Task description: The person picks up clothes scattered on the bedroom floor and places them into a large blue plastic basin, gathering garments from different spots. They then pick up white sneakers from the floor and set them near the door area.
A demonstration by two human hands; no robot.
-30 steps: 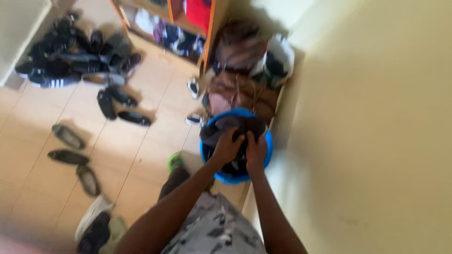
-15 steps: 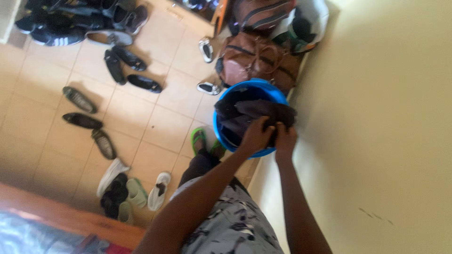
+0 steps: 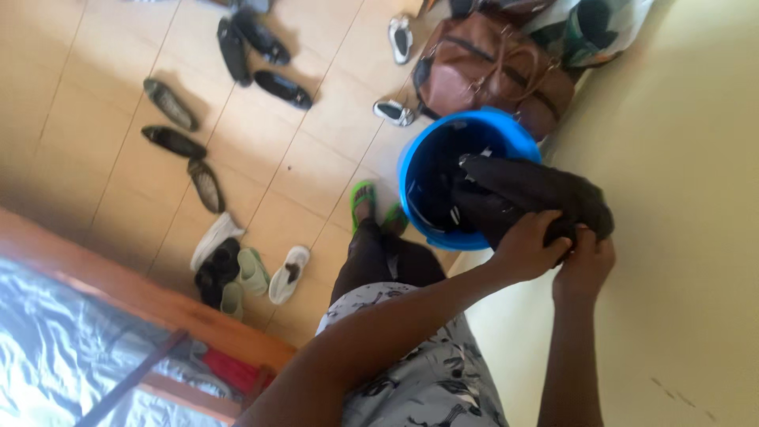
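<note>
From the head camera, looking steeply down, both hands meet at the rim of a round blue plastic bucket (image 3: 443, 170) that stands on the tiled floor (image 3: 261, 158) beside a pale yellow wall (image 3: 680, 261). The left hand (image 3: 528, 247) has its fingers clenched over a fold of a dark cloth garment (image 3: 538, 194); the right hand (image 3: 583, 265) pinches the same bunch from just beside it, fingers curled tight. The garment lies half out of the bucket, draped over the near rim, with the rest trailing down inside among other dark items.

The cloth looks soft and limp, creasing wherever it is gripped, so it will likely sag and bunch rather than hold a shape. It seems light enough for two hands, though whether it is wet I cannot tell. A gathered handful of fabric, as taken here, looks like the sound place to hold it.

Behind the bucket sits a brown leather bag (image 3: 490, 67) with a smooth, slightly shiny skin. Flat dark shoes (image 3: 178, 142) and pale slippers (image 3: 253, 273) lie scattered over the glossy tiles, and green sandals (image 3: 365, 198) show on the person's feet. A wooden bed frame (image 3: 142, 296) edges the lower left.
</note>
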